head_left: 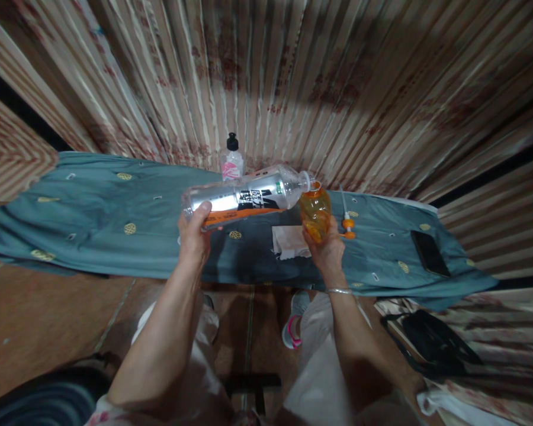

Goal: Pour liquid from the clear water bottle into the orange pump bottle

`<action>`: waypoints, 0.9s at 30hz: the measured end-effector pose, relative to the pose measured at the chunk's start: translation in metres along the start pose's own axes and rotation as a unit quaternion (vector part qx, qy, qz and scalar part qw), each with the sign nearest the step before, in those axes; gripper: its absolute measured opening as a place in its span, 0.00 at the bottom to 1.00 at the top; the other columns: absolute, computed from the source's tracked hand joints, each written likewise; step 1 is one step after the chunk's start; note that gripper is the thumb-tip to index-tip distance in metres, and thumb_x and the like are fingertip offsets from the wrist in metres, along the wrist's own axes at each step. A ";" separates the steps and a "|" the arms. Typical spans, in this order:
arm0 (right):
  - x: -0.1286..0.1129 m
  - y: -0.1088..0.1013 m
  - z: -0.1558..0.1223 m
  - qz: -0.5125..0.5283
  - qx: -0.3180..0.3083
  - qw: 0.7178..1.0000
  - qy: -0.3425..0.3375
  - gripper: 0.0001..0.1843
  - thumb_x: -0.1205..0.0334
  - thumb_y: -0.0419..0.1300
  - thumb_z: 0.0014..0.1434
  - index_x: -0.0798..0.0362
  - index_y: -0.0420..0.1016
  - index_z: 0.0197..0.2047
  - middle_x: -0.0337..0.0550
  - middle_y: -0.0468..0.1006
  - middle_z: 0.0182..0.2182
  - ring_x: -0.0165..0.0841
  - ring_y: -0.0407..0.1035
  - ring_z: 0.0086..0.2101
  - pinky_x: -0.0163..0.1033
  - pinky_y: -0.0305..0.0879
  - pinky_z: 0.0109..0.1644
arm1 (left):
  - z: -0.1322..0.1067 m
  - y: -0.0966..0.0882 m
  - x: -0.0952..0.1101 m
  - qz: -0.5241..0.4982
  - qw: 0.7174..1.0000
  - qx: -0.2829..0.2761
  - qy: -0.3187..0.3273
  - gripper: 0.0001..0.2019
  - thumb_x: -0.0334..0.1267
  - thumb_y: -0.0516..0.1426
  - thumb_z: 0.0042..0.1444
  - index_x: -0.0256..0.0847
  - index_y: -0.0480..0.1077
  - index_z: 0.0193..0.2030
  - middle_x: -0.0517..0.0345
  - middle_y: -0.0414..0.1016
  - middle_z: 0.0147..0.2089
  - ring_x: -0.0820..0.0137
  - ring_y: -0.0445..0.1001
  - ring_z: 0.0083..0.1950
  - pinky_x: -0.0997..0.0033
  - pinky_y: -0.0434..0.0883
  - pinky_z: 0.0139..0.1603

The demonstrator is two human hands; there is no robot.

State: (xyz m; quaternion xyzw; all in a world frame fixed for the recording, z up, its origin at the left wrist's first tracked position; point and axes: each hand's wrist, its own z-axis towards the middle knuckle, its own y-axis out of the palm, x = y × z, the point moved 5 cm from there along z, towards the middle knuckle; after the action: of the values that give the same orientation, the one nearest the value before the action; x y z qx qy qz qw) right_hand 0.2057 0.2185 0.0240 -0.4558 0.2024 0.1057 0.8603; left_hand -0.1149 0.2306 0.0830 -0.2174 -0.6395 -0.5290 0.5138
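Observation:
My left hand (195, 234) is closed round the base end of a clear plastic bottle (253, 198) with a silver, black and orange label. The bottle lies almost level in the air, its uncapped neck pointing right. That mouth meets the open top of an orange see-through bottle (315, 207), which my right hand (326, 245) grips low down. Whether liquid passes between them I cannot tell. Right of it, an orange pump head (348, 225) with a pale tube lies on the cloth. Below the bottles is a folded white cloth (291, 241).
A small clear bottle with a black cap (232, 157) stands behind the held bottle. The narrow table has a green patterned cover (93, 219). A black phone (430, 252) lies near its right end. Pleated curtains (266, 77) hang behind; a black bag (435, 340) is at lower right.

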 end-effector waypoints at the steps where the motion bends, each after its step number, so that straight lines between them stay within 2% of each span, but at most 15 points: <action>1: 0.000 0.000 0.000 0.002 0.000 1.000 0.001 0.40 0.48 0.63 0.60 0.63 0.60 0.68 0.61 0.82 0.48 0.49 0.79 0.47 0.50 0.75 0.51 | 0.000 0.000 0.000 -0.002 1.000 0.001 -0.001 0.26 0.53 0.69 0.41 0.41 0.74 0.45 0.57 0.79 0.35 0.65 0.77 0.31 0.71 0.67 0.23; 9: 0.000 0.000 0.000 0.007 0.000 1.000 0.005 0.39 0.48 0.63 0.60 0.62 0.61 0.67 0.62 0.82 0.49 0.49 0.78 0.47 0.50 0.74 0.51 | -0.002 0.002 0.003 -0.009 1.000 -0.003 0.001 0.25 0.49 0.68 0.41 0.45 0.75 0.48 0.56 0.80 0.36 0.65 0.78 0.31 0.73 0.68 0.21; 20: 0.000 0.000 0.001 0.006 0.000 1.000 0.005 0.38 0.49 0.63 0.60 0.62 0.62 0.66 0.61 0.82 0.48 0.49 0.79 0.47 0.49 0.75 0.50 | -0.001 0.001 0.001 -0.003 1.000 0.000 0.000 0.29 0.53 0.68 0.42 0.44 0.75 0.51 0.53 0.80 0.37 0.64 0.79 0.32 0.72 0.68 0.22; 27: -0.002 -0.002 0.001 0.000 -0.006 1.000 0.014 0.38 0.50 0.64 0.59 0.62 0.62 0.66 0.61 0.83 0.47 0.49 0.79 0.46 0.49 0.75 0.50 | -0.001 0.001 0.002 -0.004 1.000 0.000 0.001 0.26 0.52 0.68 0.42 0.41 0.76 0.47 0.53 0.80 0.37 0.64 0.78 0.32 0.72 0.69 0.22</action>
State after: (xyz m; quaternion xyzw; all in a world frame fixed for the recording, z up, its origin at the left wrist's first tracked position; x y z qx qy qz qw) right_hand 0.2047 0.2183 0.0267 -0.4627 0.2135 0.1008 0.8545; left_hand -0.1144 0.2292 0.0853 -0.2136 -0.6399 -0.5313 0.5125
